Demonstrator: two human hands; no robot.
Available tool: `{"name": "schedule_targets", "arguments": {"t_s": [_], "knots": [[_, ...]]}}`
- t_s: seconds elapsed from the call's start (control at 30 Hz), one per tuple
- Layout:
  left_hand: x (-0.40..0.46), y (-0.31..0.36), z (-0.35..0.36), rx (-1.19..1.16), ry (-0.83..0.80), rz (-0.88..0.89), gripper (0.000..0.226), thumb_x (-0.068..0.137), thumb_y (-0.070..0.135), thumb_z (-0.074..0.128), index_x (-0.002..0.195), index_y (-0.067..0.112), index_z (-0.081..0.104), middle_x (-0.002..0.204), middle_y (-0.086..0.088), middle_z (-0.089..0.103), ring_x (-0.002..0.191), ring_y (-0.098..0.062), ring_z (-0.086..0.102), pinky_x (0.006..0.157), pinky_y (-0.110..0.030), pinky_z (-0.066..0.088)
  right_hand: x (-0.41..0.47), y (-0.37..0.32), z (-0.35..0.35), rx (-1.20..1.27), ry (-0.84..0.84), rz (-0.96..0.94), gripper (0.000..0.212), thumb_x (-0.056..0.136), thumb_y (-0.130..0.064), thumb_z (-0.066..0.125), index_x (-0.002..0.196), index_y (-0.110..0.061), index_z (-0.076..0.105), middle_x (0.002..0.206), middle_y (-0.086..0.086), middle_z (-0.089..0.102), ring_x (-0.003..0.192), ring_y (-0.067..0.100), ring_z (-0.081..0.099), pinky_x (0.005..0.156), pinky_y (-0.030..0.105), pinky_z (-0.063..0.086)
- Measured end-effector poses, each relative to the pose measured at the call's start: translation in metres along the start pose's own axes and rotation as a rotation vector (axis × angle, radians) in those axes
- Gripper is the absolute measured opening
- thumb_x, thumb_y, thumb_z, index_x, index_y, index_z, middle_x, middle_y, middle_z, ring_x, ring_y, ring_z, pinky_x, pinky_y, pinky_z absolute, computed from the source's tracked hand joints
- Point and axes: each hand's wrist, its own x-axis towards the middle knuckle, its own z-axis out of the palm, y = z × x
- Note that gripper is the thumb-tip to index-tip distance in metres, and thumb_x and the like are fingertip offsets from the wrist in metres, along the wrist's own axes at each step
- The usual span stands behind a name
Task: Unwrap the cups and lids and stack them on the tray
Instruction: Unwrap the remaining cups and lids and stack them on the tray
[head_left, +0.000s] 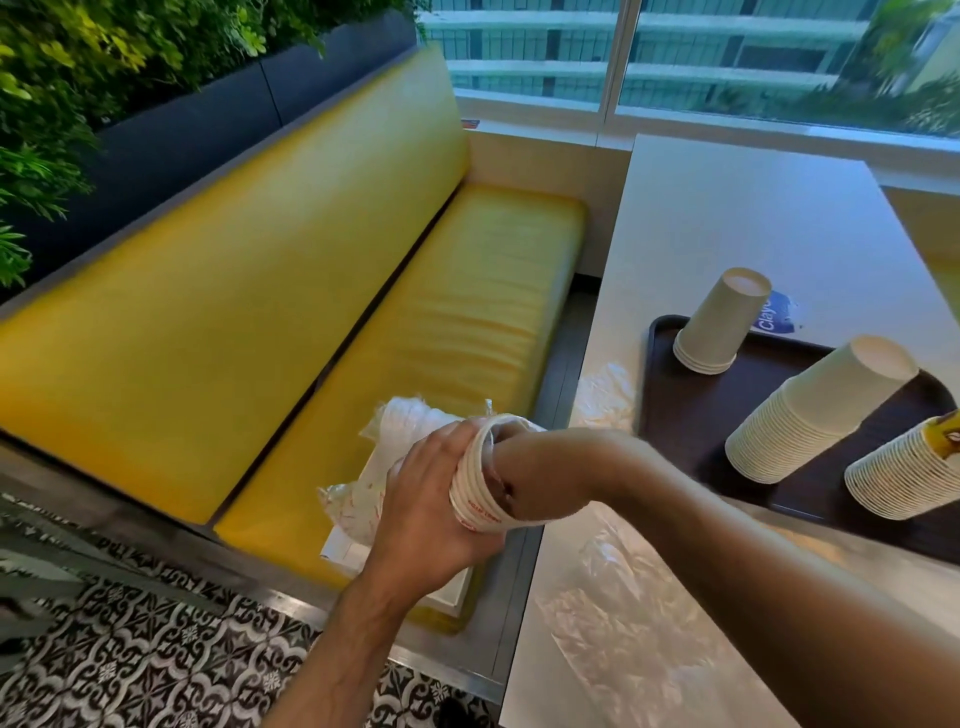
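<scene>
1. Left hand (426, 499): fingers curled round the outside of a stack of white cups with red print (480, 486), gripping it near the rim, above the edge of the yellow seat (467, 291).
2. Right hand (501, 467): thrust into the open mouth of that stack, the wrist at the rim; the fingers are hidden inside, so whether they are spread or curled cannot be told.
3. Clear plastic wrap (374, 467): bunched round the far end of the held stack and trailing down toward the seat cushion.
4. White box (343, 553): lies on the seat beneath the wrap and the left hand; only part of it shows.
5. Bench (737, 218): pale top, to the right of the seat, by the window (727, 52).
6. Dark tray (670, 415): rests on the bench near its front edge.
7. Short stack of plain cups (722, 325): upside down at the tray's far left corner.
8. Tall stack of plain cups (815, 415): upside down on the tray, to the right of the short stack.
9. Third stack (898, 473): at the picture's right edge, also on the tray, cut off by the frame.
10. Loose plastic sheets (623, 639): spread flat on the bench in front of the tray, under the right forearm.
11. Patterned tile floor (130, 654): black and white, below the seat.
</scene>
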Motion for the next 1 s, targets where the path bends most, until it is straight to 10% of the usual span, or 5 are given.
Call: {"name": "schedule_targets", "arguments": {"t_s": [0.13, 0.43, 0.7, 1.0], "knots": [[-0.004, -0.011, -0.004, -0.036, 0.037, -0.052, 0.103, 0.056, 0.036, 0.089, 0.146, 0.034, 0.038, 0.137, 0.016, 0.053, 0.124, -0.015, 0.054, 0.098, -0.054, 0.049, -0.018, 0.01, -0.008, 0.173, 0.203, 0.099, 0.019, 0.089, -0.015, 0.064, 0.079, -0.026, 0.053, 0.072, -0.012, 0.052, 0.062, 0.006, 0.046, 0.059, 0.017, 0.036], [-0.001, -0.015, -0.009, -0.106, 0.124, -0.098, 0.104, 0.053, 0.038, 0.09, 0.138, 0.061, 0.034, 0.132, 0.029, 0.049, 0.123, -0.01, 0.054, 0.095, -0.049, 0.054, -0.053, 0.029, 0.005, 0.534, 0.912, 0.121, 0.058, 0.072, -0.024, 0.091, 0.058, -0.027, 0.034, 0.088, -0.011, 0.072, 0.087, 0.004, 0.067, 0.074, 0.021, 0.048], [0.002, -0.014, -0.008, -0.048, 0.13, -0.084, 0.1, 0.053, 0.044, 0.085, 0.14, 0.045, 0.037, 0.133, 0.039, 0.044, 0.123, -0.005, 0.05, 0.1, -0.043, 0.051, -0.073, 0.046, 0.017, 0.819, 0.871, 0.108, 0.034, 0.079, -0.011, 0.085, 0.106, -0.02, 0.067, 0.07, -0.007, 0.056, 0.061, 0.004, 0.045, 0.062, 0.013, 0.038], [0.005, -0.008, -0.004, -0.022, 0.126, -0.106, 0.1, 0.053, 0.045, 0.086, 0.142, 0.04, 0.04, 0.132, 0.026, 0.05, 0.122, -0.01, 0.052, 0.099, -0.048, 0.051, -0.107, 0.056, 0.005, 0.769, 0.704, 0.151, 0.022, 0.07, -0.038, 0.088, 0.073, -0.033, 0.067, 0.087, -0.008, 0.065, 0.08, 0.009, 0.062, 0.074, 0.032, 0.055]]}}
